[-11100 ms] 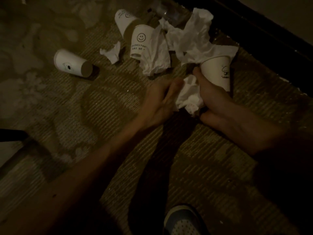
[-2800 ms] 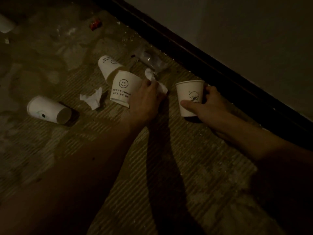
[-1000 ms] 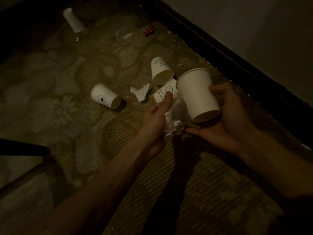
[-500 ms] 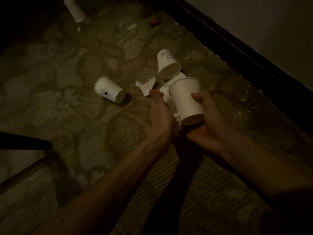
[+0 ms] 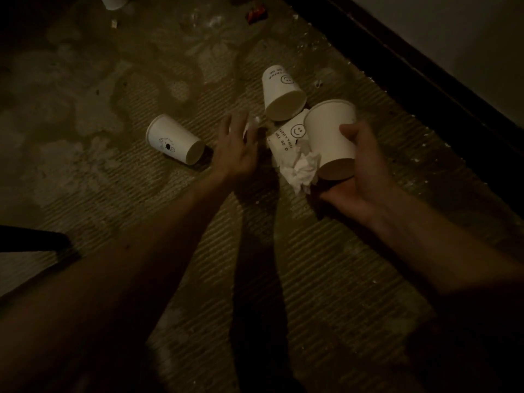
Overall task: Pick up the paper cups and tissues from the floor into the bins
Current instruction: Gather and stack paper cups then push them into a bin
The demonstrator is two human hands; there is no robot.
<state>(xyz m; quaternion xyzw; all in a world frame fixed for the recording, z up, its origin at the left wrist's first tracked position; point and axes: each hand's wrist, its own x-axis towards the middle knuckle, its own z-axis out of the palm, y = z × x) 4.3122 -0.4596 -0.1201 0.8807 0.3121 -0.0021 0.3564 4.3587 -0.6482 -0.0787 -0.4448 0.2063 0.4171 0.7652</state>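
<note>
The right hand [image 5: 360, 165] grasps a plain white paper cup [image 5: 330, 131]. Its thumb lies across the cup's wall and its fingers curl underneath, and the cup is tilted with its narrow base toward the camera. A crumpled white tissue [image 5: 302, 171] hangs just left of this grip, touching the cup's base; whether the fingertips also pinch it cannot be told.

Behind the grip, a white paper cup printed with a smiley face and lettering [image 5: 286, 139] lies on the patterned carpet floor [image 5: 326, 265]. Beyond it a second smiley-printed white cup [image 5: 282, 93] lies with its open mouth facing the camera.

The left hand [image 5: 236, 148] is well left of the grip, released, with its fingers spread above the floor. A small white tissue scrap [image 5: 255, 123] shows past its blurred fingertips. Farther left, a white paper cup with a small animal drawing [image 5: 174, 140] lies on its side. A dark skirting board [image 5: 411, 80] runs along the wall to the right of the grip.
</note>
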